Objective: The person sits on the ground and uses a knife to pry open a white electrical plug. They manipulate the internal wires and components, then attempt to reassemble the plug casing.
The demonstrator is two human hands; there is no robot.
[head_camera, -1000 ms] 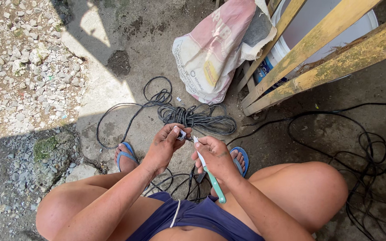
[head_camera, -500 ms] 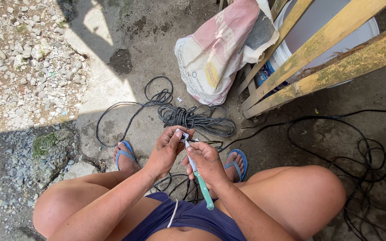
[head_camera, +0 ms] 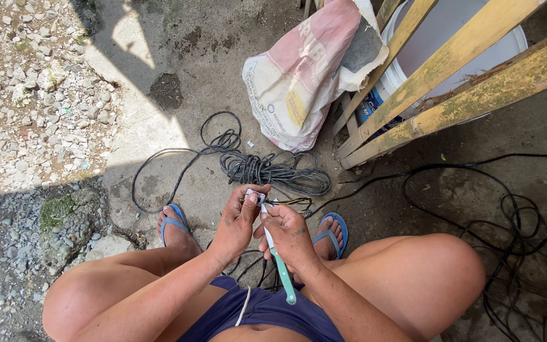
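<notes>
- Gripping a small white piece (head_camera: pixel 252 194) between its fingertips, the left hand (head_camera: pixel 238 221) stayed just below the black cable coil (head_camera: pixel 273 172).
- Right hand (head_camera: pixel 289 233) was clamped around a teal-handled knife (head_camera: pixel 281 269), blade touching that piece.
- Blue sandals (head_camera: pixel 333 233) flanked the hands.

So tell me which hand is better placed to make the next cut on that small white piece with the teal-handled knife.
Right, probably. The right hand grips the teal-handled knife, its blade pointing up at the small white piece. The left hand pinches that piece and looks better placed to steady it.
</notes>
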